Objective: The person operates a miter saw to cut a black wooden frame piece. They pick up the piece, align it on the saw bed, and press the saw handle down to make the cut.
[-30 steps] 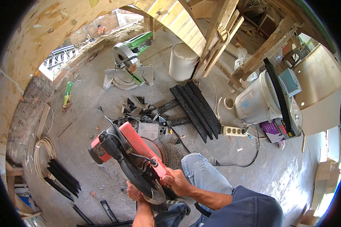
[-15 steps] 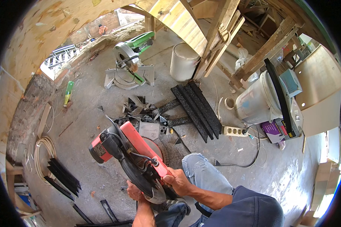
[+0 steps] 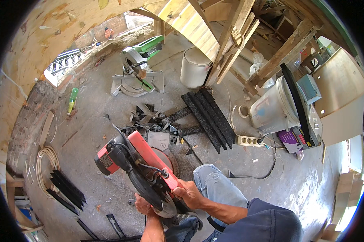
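Hands grip the red chop saw (image 3: 135, 167) low in the view, much as a second ago: the right hand (image 3: 191, 194) stays wrapped around its handle, the left hand (image 3: 143, 204) closed on its lower edge beside the dark blade guard. The saw has barely shifted, sitting over the concrete floor (image 3: 89, 133) just before the black metal bars (image 3: 208, 117) and scattered offcuts (image 3: 143, 115).

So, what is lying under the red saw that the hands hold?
Under the red saw a grey metal plate and black offcuts show on the concrete floor. The saw's body covers whatever sits directly beneath the blade.
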Tool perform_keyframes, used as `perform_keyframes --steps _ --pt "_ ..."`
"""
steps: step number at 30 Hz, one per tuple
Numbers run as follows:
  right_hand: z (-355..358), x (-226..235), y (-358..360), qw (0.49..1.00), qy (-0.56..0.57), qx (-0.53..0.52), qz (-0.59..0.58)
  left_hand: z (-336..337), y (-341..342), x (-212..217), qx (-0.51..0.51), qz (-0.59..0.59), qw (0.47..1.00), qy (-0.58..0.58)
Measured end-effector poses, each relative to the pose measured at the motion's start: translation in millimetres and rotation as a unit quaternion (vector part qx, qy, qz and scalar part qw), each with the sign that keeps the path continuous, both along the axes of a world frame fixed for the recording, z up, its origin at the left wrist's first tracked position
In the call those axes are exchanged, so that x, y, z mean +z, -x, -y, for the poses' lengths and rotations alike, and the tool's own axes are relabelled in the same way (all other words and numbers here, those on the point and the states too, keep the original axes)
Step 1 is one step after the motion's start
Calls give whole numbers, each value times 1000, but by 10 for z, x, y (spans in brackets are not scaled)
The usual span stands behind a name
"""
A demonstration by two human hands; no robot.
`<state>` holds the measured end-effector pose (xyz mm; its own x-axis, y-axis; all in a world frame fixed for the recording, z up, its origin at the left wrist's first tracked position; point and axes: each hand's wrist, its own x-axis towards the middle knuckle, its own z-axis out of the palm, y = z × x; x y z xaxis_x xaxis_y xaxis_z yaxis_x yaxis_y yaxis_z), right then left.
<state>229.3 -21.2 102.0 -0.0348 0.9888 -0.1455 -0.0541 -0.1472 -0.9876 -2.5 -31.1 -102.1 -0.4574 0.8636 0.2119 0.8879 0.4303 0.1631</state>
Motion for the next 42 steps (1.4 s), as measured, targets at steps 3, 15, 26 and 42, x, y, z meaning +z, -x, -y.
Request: perform_keyframes --steps 3,15,26,42 --pt "-16 22 5 1000 7 -2 -4 27 22 -41 -10 -17 1000 -4" --pt "-19 46 3 1000 24 -15 -9 44 -8 134 -49 57 991 115" --pt "-49 135 38 999 29 -20 -9 205 140 -383 1 3 987 158" --pt "-40 146 -64 997 70 -30 -10 447 92 -1024 28 55 968 245"
